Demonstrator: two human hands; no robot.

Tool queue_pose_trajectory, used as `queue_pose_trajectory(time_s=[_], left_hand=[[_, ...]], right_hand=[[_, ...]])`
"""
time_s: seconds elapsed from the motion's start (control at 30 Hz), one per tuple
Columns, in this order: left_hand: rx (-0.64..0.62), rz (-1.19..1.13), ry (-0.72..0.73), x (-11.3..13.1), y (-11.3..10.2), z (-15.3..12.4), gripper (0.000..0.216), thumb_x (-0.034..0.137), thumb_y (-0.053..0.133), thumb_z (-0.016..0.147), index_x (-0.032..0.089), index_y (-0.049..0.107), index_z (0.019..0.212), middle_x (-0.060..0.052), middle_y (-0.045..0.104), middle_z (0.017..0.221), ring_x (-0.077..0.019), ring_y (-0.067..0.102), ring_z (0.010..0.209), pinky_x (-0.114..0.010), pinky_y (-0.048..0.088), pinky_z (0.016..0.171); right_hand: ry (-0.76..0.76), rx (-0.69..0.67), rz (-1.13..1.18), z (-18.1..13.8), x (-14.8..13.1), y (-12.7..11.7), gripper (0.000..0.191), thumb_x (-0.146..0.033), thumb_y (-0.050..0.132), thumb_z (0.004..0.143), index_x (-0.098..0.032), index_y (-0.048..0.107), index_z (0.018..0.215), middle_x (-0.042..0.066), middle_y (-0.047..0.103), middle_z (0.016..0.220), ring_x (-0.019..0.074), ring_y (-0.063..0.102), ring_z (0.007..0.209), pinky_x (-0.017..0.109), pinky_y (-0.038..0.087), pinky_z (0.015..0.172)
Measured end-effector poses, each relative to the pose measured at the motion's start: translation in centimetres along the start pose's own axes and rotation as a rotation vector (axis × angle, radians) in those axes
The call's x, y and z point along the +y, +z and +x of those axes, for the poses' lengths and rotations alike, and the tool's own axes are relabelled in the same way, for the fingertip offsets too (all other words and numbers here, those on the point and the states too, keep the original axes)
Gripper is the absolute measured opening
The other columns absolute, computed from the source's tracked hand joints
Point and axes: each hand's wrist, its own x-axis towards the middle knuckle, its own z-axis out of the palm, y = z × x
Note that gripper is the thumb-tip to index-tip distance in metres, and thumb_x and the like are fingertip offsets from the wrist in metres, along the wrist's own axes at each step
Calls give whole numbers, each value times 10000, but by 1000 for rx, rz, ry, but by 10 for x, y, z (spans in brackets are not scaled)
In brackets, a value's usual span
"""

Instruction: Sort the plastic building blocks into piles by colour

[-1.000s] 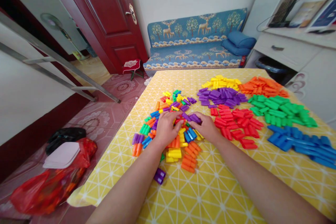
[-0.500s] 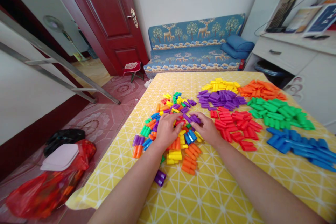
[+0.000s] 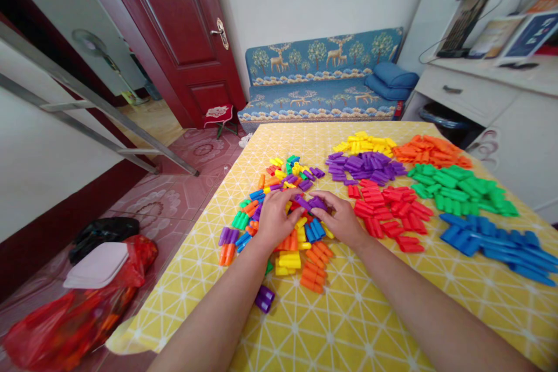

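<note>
Over a mixed heap of coloured plastic tube-shaped pieces, my right hand [image 3: 342,220] grips purple tube pieces [image 3: 317,204] between thumb and fingers. My left hand [image 3: 277,216] is closed beside it, thumb and fingertips around the left end of a purple piece [image 3: 301,202]. Its fingers partly hide what they hold. Orange pieces [image 3: 314,270], yellow pieces [image 3: 288,260] and blue pieces [image 3: 314,231] lie just below the hands. Green pieces [image 3: 240,220] are left of my left hand. A lone purple piece [image 3: 264,299] lies nearer to me.
Single-colour piles lie on the right: purple [image 3: 364,166], yellow [image 3: 364,142], orange [image 3: 431,152], red [image 3: 392,209], green [image 3: 464,189] and blue [image 3: 497,247]. A yellow patterned cloth [image 3: 331,325] covers the table. Bags [image 3: 65,325] lie on the floor at left; a blue sofa [image 3: 320,96] stands behind.
The purple pieces in my right hand have moved slightly left and down, closer to my left fingertips, which now meet a purple piece. The view has shifted a little.
</note>
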Motion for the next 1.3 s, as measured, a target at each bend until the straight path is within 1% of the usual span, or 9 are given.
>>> queue_pose_trajectory(time_s=[0.13, 0.33, 0.47, 0.63, 0.87, 1.0, 1.1, 1.2, 1.3], left_hand=[[-11, -23, 21, 1, -1, 0, 334, 333, 669, 815, 233, 589, 1123, -43, 683, 1090, -225, 592, 1027, -371, 424, 924], [-12, 20, -17, 3, -1, -1, 211, 287, 633, 835, 224, 589, 1032, -46, 681, 1015, -234, 594, 1004, -376, 426, 909], [-10, 26, -6, 3, 0, -1, 197, 276, 640, 828, 225, 590, 1012, -37, 681, 998, -227, 588, 983, -367, 418, 903], [8, 12, 38, 2, 0, 0, 162, 272, 652, 824, 227, 601, 972, -17, 690, 979, -212, 588, 941, -352, 413, 885], [60, -8, 48, -2, 2, -3, 169, 249, 625, 839, 227, 607, 1005, -26, 693, 996, -219, 593, 970, -361, 413, 904], [162, -108, -4, -8, 5, -4, 180, 251, 586, 864, 210, 593, 1039, -48, 683, 1029, -209, 600, 988, -336, 445, 871], [182, -148, -33, -9, 7, -3, 171, 258, 581, 865, 205, 590, 1027, -48, 681, 999, -202, 611, 949, -326, 457, 843], [167, -135, -18, -7, 7, -2, 212, 154, 582, 814, 210, 598, 1018, -38, 682, 996, -203, 612, 958, -333, 452, 867], [136, -120, 4, -5, 5, -1, 350, 36, 528, 726, 214, 612, 1016, -34, 676, 1036, -208, 601, 1014, -345, 441, 909]], right_hand=[[8, 1, -22, 0, 3, 0, 359, -264, 596, 834, -247, 596, 1193, 51, 668, 1143, 217, 630, 1028, 347, 494, 891], [-74, -16, -49, 2, 0, 0, 400, -224, 496, 886, -273, 563, 1277, 43, 620, 1262, 210, 562, 1175, 366, 433, 1000], [-92, -22, -57, 4, -1, 0, 403, -206, 468, 898, -272, 564, 1284, 51, 619, 1259, 209, 555, 1183, 378, 422, 1013], [-49, -11, -2, 5, 3, 2, 388, -192, 483, 878, -253, 596, 1244, 54, 636, 1233, 217, 570, 1160, 386, 430, 1006], [-27, 29, 36, 9, 10, 4, 362, -198, 502, 852, -256, 637, 1183, 37, 661, 1196, 229, 593, 1128, 392, 441, 993], [33, 76, 35, 9, 20, 1, 362, -203, 493, 849, -230, 634, 1182, 58, 668, 1177, 237, 598, 1119, 413, 448, 980], [80, 69, 63, 6, 19, 2, 373, -222, 489, 859, -219, 610, 1212, 66, 660, 1191, 231, 612, 1092, 403, 471, 948], [72, 24, 57, 3, 11, 6, 382, -230, 493, 865, -225, 590, 1235, 63, 638, 1233, 222, 614, 1085, 379, 482, 927], [88, 54, 31, 3, 5, 10, 372, -239, 530, 849, -218, 587, 1216, 69, 661, 1180, 221, 626, 1048, 366, 495, 889]])
